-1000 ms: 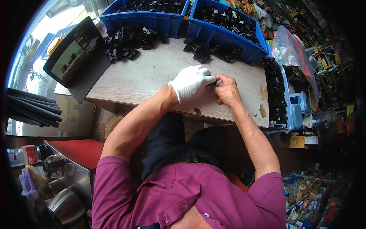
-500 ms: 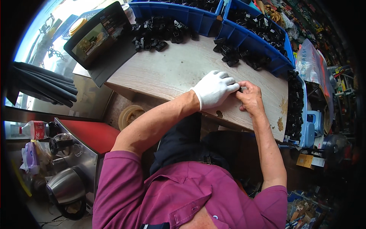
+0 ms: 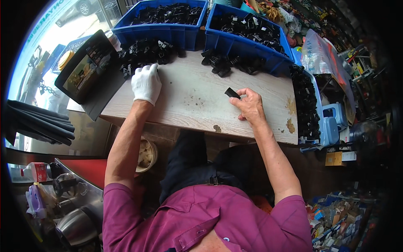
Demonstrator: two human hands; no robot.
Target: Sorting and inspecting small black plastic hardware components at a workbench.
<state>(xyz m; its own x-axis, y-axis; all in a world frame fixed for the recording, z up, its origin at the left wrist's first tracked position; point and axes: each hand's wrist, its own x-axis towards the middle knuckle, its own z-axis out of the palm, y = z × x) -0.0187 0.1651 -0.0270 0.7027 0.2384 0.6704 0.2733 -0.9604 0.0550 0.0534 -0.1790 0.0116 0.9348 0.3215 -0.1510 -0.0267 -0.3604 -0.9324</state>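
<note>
My right hand (image 3: 253, 106), bare, is above the right part of the table and pinches a small black plastic part (image 3: 232, 93) between thumb and fingers. The part is a short, dark rectangular piece that sticks out to the left. My left hand (image 3: 145, 85), in a white knitted glove, reaches to the near edge of the left pile of black plastic parts (image 3: 145, 53). Its fingers are curled together and their tips are hidden, so what they hold cannot be made out. A second pile of black parts (image 3: 222, 64) lies farther off, beyond my right hand.
Two blue bins (image 3: 180, 37) (image 3: 235, 45) full of black parts stand along the far edge of the wooden table (image 3: 189, 90). A tablet in a dark case (image 3: 86, 69) leans at the left. Another bin of black parts (image 3: 308, 107) adjoins the right edge.
My hands were together over the table's near right part. The left has moved away leftward to the left pile; the right now holds the black part up in plain sight. The view has shifted.
</note>
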